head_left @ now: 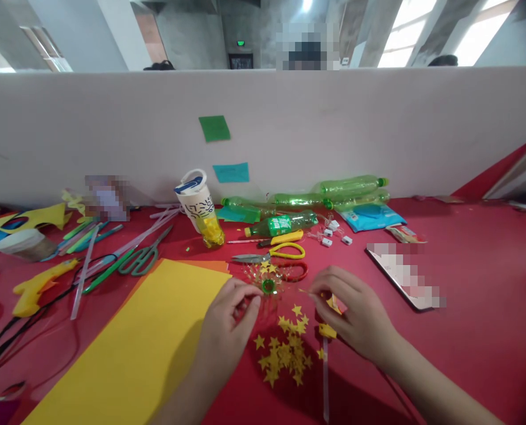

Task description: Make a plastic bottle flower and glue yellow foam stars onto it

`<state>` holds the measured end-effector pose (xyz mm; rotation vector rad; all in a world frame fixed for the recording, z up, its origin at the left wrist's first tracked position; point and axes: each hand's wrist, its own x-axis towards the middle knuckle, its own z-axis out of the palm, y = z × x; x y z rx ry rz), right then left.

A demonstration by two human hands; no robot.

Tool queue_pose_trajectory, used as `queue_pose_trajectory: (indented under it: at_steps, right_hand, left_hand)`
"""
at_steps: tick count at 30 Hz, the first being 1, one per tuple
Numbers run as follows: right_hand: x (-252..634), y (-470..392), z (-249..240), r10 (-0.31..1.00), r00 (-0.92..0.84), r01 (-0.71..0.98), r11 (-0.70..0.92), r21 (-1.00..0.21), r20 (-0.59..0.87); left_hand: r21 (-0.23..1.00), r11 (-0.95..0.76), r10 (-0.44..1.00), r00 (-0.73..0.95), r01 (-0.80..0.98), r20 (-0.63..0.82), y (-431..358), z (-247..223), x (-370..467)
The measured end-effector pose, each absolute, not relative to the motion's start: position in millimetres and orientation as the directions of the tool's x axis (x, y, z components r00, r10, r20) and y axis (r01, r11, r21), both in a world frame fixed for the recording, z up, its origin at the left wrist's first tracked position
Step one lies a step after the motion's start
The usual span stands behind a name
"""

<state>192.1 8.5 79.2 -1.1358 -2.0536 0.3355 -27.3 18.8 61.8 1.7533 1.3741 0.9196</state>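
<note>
My left hand (231, 316) is closed in a pinch at the edge of a cut green bottle top (268, 287), whose clear strips fan out and carry a few gold stars (268, 267). To its right, my right hand (351, 310) pinches a small gold star (304, 290), seen nearly edge-on, a little apart from the bottle top. A pile of gold glitter stars (286, 354) lies below, between my hands. Under my right hand is a yellow piece (327, 331) by a clear straw-like stick (326, 378); my fingers partly hide the things there.
Yellow sheets (156, 330) lie at left, with a yellow glue gun (35, 286) and grey-green scissors (143, 260) beyond. Yellow-and-red-handled scissors (284, 254), a paper cup (196, 198) and green bottles (284, 224) stand or lie behind. A phone (402, 277) lies right.
</note>
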Motion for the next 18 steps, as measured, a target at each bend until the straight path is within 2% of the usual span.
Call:
queue_pose_trajectory:
  at_steps: [3,8,11,18]
  right_hand:
    - [186.8,22.3,82.6,0.873,-0.25,0.572,0.483,-0.663,0.42]
    - [168.2,41.3,67.8,0.948,-0.188,0.583,0.318,-0.748,0.257]
    - [162.5,46.3,56.0,0.958,-0.18,0.604,0.286,-0.744,0.223]
    - [164.4,43.8,46.6,0.973,-0.186,0.574,0.222,-0.788,0.139]
  left_hand:
    - [0.715,-0.323,0.944,0.155,0.62,0.291,31.5,59.7,-29.9]
    - [0.553,-0.399,0.899,0.194,0.731,0.392,42.7,54.4,-19.2]
    - [0.515,-0.394,0.895,0.191,0.762,0.402,43.3,52.1,-14.8]
    - [0.515,-0.417,0.881,0.193,0.749,0.432,40.3,42.6,-9.6]
